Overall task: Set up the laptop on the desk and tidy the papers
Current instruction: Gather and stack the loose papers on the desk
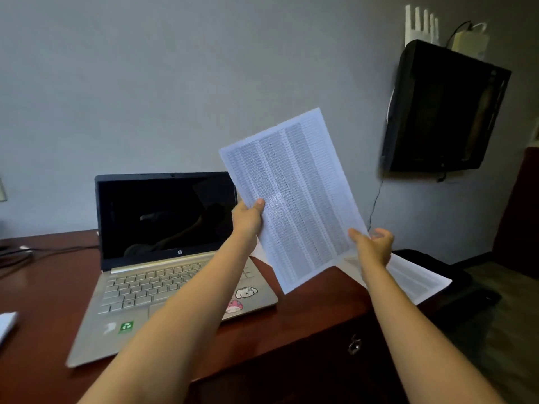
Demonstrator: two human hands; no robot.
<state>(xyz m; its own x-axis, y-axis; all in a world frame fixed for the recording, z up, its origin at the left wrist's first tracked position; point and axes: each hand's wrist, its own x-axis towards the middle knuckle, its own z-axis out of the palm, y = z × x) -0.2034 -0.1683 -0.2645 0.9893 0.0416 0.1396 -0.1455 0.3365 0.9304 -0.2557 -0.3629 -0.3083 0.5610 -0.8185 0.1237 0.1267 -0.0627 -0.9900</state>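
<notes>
A silver laptop (163, 290) stands open on the dark red desk (306, 310), its screen black and stickers on the palm rest. My left hand (249, 218) grips the left edge of a printed sheet (294, 199) held up in the air, tilted, to the right of the screen. My right hand (372, 246) is at the sheet's lower right edge, thumb on the paper and fingers curled behind it. More printed papers (414, 279) lie on the desk's right end, partly over the edge, under my right hand.
A black wall-mounted screen (443, 109) hangs at the upper right with a cable running down. Cables (35, 253) lie on the desk's left. A white paper corner (7, 323) shows at the left edge. A dark bag (460, 290) sits beyond the desk's right end.
</notes>
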